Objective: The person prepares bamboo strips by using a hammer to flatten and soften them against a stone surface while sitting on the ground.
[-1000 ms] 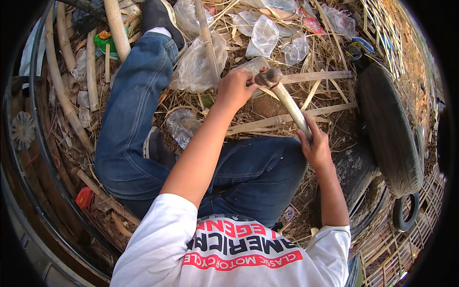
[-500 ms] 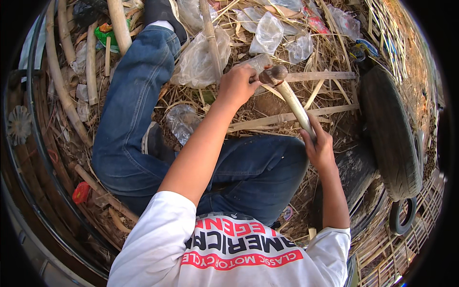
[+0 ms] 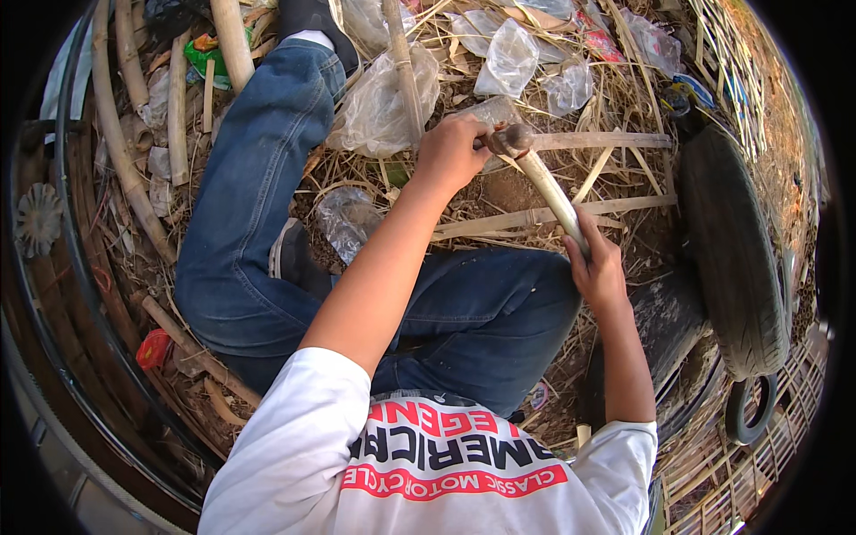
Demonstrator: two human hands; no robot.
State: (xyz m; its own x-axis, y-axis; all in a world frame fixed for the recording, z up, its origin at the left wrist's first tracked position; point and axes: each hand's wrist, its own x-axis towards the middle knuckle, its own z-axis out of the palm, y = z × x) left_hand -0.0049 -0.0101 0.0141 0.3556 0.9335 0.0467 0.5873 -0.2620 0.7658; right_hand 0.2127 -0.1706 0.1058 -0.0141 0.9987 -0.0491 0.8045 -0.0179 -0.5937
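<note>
I sit on the ground with my legs in blue jeans (image 3: 259, 205) stretched out. A pale bamboo stick (image 3: 553, 192) slants from upper left to lower right above my right knee. My right hand (image 3: 597, 267) is closed around its lower end. My left hand (image 3: 455, 152) is closed at its upper end, where a dark rounded tip (image 3: 510, 138) shows beside my fingers. I cannot tell whether that hand also holds a small tool.
Dry straw, split bamboo strips (image 3: 544, 217) and several crumpled clear plastic bags (image 3: 379, 89) lie around my legs. Bamboo poles (image 3: 116, 152) lie at the left beside a curved black rim (image 3: 76, 267). A black tyre (image 3: 731, 259) lies at the right, woven lattice (image 3: 758, 464) beyond it.
Both hands keep their hold on the stick and stay in almost the same place. The view has shifted slightly.
</note>
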